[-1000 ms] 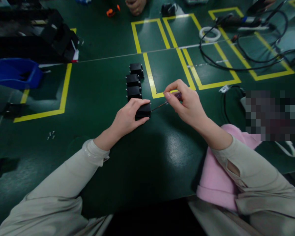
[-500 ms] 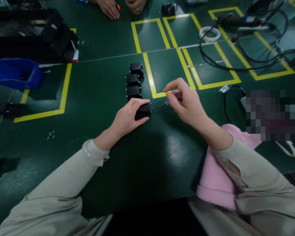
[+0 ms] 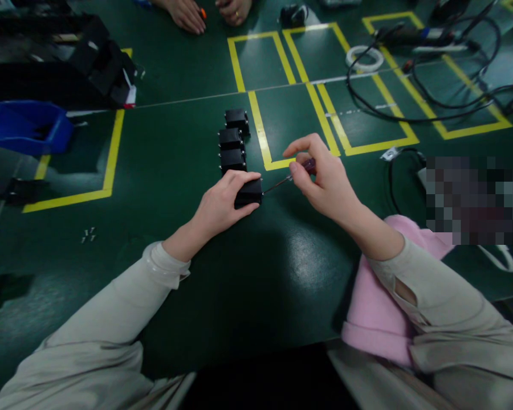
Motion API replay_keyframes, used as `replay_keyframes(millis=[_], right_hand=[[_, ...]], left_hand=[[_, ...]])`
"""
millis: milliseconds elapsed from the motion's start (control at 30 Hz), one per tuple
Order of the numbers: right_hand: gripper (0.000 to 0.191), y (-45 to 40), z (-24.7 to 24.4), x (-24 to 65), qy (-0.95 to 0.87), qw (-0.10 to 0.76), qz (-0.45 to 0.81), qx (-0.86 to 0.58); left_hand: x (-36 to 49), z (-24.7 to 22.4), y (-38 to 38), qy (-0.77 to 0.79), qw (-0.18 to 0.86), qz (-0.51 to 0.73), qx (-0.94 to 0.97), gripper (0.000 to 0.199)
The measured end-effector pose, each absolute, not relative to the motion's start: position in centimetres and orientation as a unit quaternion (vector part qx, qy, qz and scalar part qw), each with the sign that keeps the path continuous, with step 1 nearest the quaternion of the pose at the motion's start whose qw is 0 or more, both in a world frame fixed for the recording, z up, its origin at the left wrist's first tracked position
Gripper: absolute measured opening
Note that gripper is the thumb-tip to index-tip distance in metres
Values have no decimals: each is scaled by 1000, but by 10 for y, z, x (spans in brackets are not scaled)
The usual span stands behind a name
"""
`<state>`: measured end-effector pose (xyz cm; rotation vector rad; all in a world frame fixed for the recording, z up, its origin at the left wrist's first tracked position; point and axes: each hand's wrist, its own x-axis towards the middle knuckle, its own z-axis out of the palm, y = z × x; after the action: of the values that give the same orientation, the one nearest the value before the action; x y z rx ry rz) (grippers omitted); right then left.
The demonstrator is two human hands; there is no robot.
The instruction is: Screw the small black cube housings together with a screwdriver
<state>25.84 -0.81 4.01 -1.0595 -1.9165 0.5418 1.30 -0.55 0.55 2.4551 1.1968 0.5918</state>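
On the green table my left hand grips a small black block, thumb on the near side and fingers over the far side. My right hand is closed around the dark handle of a screwdriver. The shaft points left and its tip meets a screw at the right end of the held block. Beyond my left hand several similar black blocks stand in a row, with small screws showing at their ends. Several loose screws lie on the table to the left.
A blue bin and a dark rack stand at the left. Yellow tape outlines, a white tape roll and black cable are ahead. Pink cloth lies under my right forearm. Another person's hands rest at the far side.
Almost nothing differs. My hands, the held block and the screwdriver keep their places; the other person's hands have shifted slightly left.
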Motion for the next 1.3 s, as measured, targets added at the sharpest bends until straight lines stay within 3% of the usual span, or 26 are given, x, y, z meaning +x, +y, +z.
replay_keyframes(millis=[200,1300], right_hand=[[21,-6,39,259,-770,426,213,-426],[15,-6,36,259,-774,439,195,-412]], left_hand=[[13,5,-6,418,168,210,868,55],[12,4,-6,419,163,208,869,55]])
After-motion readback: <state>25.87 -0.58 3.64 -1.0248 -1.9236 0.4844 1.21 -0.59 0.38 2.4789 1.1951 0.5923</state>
